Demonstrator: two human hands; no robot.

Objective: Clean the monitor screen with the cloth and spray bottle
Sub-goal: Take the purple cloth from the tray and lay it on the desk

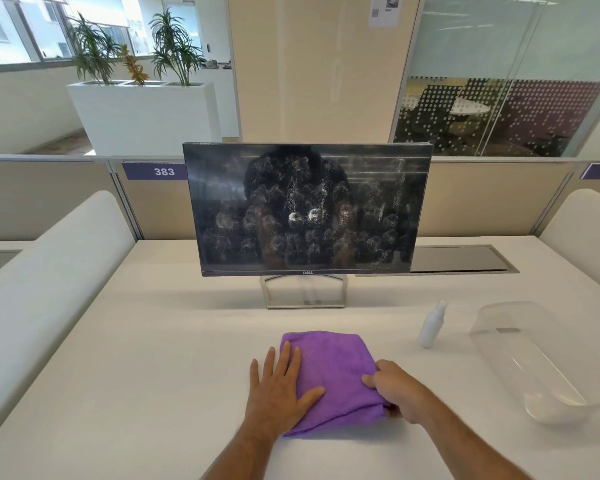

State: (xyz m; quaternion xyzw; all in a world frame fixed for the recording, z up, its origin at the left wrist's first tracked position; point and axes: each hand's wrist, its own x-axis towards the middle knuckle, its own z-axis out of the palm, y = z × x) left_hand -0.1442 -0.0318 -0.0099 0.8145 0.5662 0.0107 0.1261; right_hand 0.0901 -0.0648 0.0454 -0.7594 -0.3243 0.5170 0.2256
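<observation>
bench point(136, 341): white | monitor point(305, 209): screen speckled with droplets, I judge sprayed, wipe left | cloth point(329, 372): folded, front centre | left hand point(278, 393): flat on cloth | right hand point(399, 389): fingers point(369, 380) pinch cloth edge | spray bottle point(430, 325): upright, right of cloth

The flat white laminate desk point(125, 358) carried a folded purple microfibre cloth point(329, 368) beneath the fingers, a small white spray bottle point(430, 327) beyond the right fingers, a clear plastic tub point(520, 358) farther right, and a black monitor's silver stand point(305, 296) ahead.
</observation>
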